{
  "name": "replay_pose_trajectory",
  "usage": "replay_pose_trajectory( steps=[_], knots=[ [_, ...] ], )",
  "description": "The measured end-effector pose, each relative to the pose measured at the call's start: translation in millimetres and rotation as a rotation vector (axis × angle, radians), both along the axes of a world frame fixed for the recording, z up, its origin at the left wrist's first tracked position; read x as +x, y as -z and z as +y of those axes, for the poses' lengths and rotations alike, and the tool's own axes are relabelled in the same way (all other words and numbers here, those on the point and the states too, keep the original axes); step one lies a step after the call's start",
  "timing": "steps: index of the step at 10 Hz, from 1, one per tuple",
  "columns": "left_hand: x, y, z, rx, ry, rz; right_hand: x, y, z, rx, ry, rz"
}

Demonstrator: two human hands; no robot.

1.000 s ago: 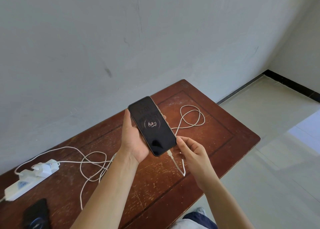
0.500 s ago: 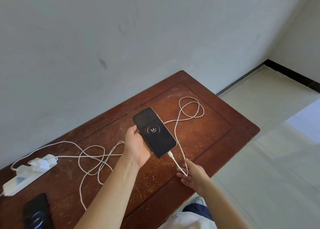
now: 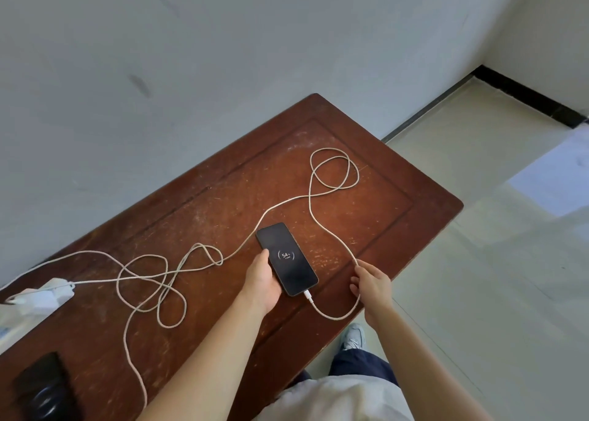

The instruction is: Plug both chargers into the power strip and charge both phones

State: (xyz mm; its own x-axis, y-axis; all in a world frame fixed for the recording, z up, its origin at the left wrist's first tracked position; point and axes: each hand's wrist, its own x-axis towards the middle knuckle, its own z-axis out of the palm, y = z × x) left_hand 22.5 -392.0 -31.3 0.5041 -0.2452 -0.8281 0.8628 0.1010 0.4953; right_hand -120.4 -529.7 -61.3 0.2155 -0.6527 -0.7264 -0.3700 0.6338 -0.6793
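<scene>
Head view: the left hand (image 3: 262, 282) grips the phone (image 3: 286, 258) low over the table (image 3: 398, 197), its screen reading 54; the right hand (image 3: 371, 282) pinches the white cable (image 3: 328, 232) plugged into it; the power strip (image 3: 30, 306) sits far left; a second phone (image 3: 43, 388) lies near the front-left edge.

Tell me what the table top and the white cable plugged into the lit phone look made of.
Reddish-brown table top: apparently varnished wood, with a framed panel, a dull sheen and pale scuffs where the finish has worn. White charging cable: looks fabric-braided, matte with a faint woven texture, though plain plastic sheathing cannot be ruled out.
</scene>
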Motion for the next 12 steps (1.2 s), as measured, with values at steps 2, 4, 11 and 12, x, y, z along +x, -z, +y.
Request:
replay_pose_trajectory(
  steps=[2,4,11,12],
  knots=[
    [-7,9,-18,0.112,0.063,-0.015,-1,6,-8,-0.095,-0.070,0.048],
    [-4,5,-12,0.213,0.184,-0.059,-4,12,-11,-0.181,-0.165,0.098],
    [-3,3,6,0.328,0.383,-0.117,3,2,-3,-0.509,-0.507,0.384],
    [1,-1,33,0.491,0.345,-0.305,13,-6,3,-0.592,-0.596,0.496]
  ],
)
